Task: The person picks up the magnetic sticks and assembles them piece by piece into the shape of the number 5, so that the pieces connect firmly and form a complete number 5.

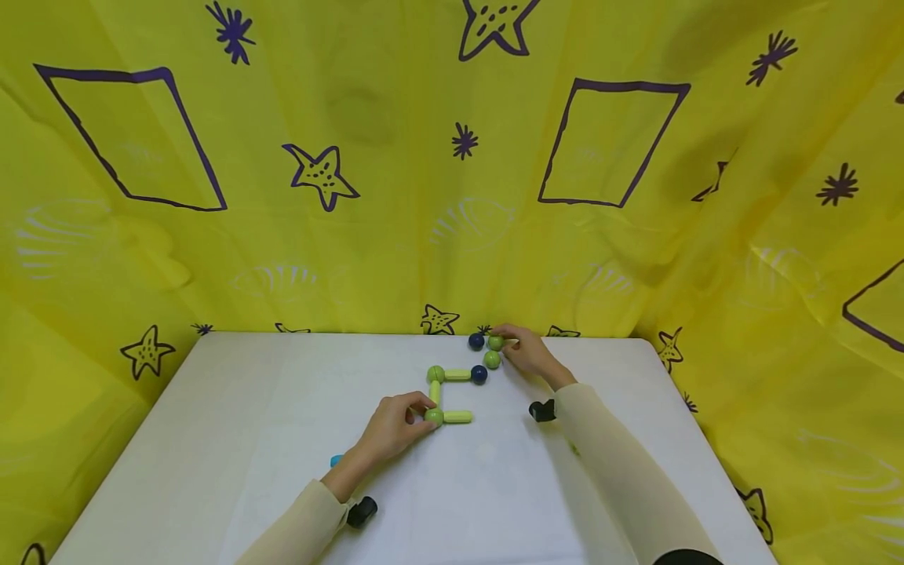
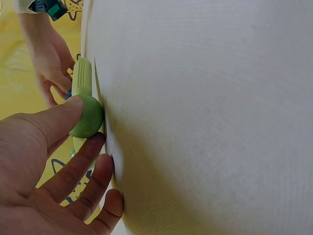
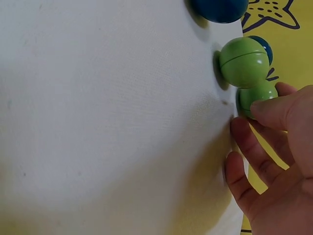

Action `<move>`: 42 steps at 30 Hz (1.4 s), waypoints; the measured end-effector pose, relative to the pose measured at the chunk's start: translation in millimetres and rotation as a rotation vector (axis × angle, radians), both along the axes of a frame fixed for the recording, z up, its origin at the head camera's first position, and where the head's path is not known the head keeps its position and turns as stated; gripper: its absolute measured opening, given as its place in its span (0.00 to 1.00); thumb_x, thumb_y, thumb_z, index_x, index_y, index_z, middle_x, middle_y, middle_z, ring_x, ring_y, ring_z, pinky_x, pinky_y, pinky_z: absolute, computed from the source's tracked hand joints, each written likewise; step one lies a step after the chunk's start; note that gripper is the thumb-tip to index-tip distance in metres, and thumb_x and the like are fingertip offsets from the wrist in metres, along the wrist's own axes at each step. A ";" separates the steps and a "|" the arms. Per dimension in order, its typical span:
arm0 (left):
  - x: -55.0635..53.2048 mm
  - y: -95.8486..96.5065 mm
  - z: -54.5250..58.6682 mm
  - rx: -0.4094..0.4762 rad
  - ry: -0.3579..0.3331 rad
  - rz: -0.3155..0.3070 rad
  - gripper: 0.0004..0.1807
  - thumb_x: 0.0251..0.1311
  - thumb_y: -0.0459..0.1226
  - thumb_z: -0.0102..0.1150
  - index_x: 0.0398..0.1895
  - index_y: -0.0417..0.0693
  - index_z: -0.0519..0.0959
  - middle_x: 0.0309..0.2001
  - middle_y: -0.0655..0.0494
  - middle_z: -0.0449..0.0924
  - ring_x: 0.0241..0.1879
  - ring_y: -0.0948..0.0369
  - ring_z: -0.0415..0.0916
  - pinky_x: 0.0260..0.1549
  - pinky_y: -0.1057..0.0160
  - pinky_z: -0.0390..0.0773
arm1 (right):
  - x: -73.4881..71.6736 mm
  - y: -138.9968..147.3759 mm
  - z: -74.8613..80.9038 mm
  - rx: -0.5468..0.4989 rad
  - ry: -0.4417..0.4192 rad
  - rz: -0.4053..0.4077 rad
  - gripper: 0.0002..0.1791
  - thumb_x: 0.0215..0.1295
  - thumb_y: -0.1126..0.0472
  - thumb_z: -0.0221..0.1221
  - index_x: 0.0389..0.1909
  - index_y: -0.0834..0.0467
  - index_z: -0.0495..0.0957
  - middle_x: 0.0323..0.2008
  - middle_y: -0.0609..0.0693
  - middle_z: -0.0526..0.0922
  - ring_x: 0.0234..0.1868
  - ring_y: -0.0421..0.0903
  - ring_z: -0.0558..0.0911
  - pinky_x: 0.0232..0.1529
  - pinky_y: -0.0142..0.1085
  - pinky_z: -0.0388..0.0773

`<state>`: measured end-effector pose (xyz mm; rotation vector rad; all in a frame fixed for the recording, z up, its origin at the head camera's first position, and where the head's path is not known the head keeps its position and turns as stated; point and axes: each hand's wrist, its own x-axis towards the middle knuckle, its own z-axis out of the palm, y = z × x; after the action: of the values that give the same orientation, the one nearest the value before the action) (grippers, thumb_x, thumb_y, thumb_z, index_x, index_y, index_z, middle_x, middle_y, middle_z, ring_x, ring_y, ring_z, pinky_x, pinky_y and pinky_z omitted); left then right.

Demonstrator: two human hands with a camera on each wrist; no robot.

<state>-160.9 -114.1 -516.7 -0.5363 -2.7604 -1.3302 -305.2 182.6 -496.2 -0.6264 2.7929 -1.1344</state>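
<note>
My left hand (image 1: 391, 430) pinches a green ball (image 2: 89, 117) between thumb and forefinger at the near corner of a joined shape. Pale green rods link this ball to another green ball (image 1: 435, 374). One rod (image 1: 458, 417) points right from the near ball with a free end; another rod (image 1: 457, 375) runs from the far ball to a dark blue ball (image 1: 479, 374). Toward the back edge, my right hand (image 1: 531, 355) holds a loose green ball (image 3: 257, 98) between thumb and fingers. A second green ball (image 3: 244, 62) sits right beside it, and a dark blue ball (image 1: 476, 341) lies left.
The white table (image 1: 282, 408) ends at the back against a yellow patterned curtain (image 1: 395, 259), which also hangs along both sides. A black wrist camera (image 1: 542, 410) is worn at the right wrist, another camera (image 1: 362, 512) at the left. Something light blue (image 1: 336, 461) shows beside the left wrist.
</note>
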 end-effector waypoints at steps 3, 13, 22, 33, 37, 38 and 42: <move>0.4 0.2 -0.3 0.000 0.002 0.000 0.10 0.60 0.36 0.73 0.44 0.50 0.86 0.36 0.60 0.87 0.28 0.66 0.69 0.28 0.66 0.70 | -0.9 -0.1 -2.5 -0.009 -0.015 -0.028 0.23 0.68 0.75 0.55 0.61 0.59 0.79 0.59 0.63 0.81 0.55 0.60 0.80 0.52 0.52 0.77; 1.6 0.4 0.1 0.007 0.006 -0.004 0.10 0.60 0.36 0.73 0.44 0.49 0.86 0.36 0.60 0.86 0.28 0.65 0.70 0.29 0.67 0.70 | 1.9 -1.6 -3.3 -0.011 -0.037 -0.078 0.20 0.69 0.72 0.58 0.60 0.57 0.79 0.58 0.64 0.81 0.43 0.55 0.82 0.47 0.49 0.78; 1.0 1.3 0.7 0.009 0.013 -0.011 0.10 0.60 0.36 0.73 0.44 0.49 0.86 0.36 0.59 0.86 0.28 0.65 0.70 0.28 0.67 0.71 | 1.4 0.9 -3.2 0.005 -0.030 -0.090 0.18 0.70 0.69 0.60 0.59 0.56 0.80 0.58 0.63 0.82 0.39 0.52 0.80 0.45 0.45 0.78; -0.3 0.8 0.4 -0.007 0.021 -0.013 0.10 0.59 0.36 0.74 0.43 0.49 0.86 0.35 0.59 0.86 0.27 0.66 0.69 0.28 0.67 0.70 | 9.0 10.3 0.6 0.006 0.009 -0.077 0.17 0.67 0.70 0.64 0.56 0.61 0.81 0.54 0.62 0.84 0.50 0.59 0.83 0.48 0.48 0.81; -0.2 0.1 1.0 -0.006 0.019 -0.015 0.10 0.60 0.36 0.74 0.43 0.49 0.86 0.36 0.59 0.87 0.27 0.66 0.69 0.27 0.67 0.70 | 15.7 18.1 6.0 0.019 0.022 -0.054 0.17 0.67 0.69 0.64 0.56 0.61 0.81 0.53 0.62 0.85 0.44 0.57 0.85 0.44 0.47 0.82; -0.2 0.1 1.0 -0.007 0.017 -0.015 0.10 0.60 0.36 0.74 0.43 0.49 0.86 0.36 0.59 0.87 0.27 0.65 0.69 0.28 0.67 0.70 | 17.6 20.5 7.6 0.018 0.025 -0.047 0.17 0.67 0.69 0.65 0.56 0.61 0.81 0.53 0.62 0.85 0.42 0.56 0.86 0.43 0.47 0.82; -0.4 0.3 0.8 -0.009 0.013 -0.015 0.10 0.60 0.36 0.74 0.44 0.49 0.86 0.36 0.60 0.86 0.28 0.65 0.69 0.28 0.67 0.70 | 25.2 30.2 13.5 0.012 0.031 -0.020 0.15 0.66 0.69 0.65 0.53 0.61 0.81 0.51 0.63 0.85 0.37 0.52 0.86 0.40 0.45 0.82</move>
<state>-161.3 -113.8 -515.8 -0.5654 -2.7585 -1.3130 -280.0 212.8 -482.7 -0.6215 2.8362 -1.1202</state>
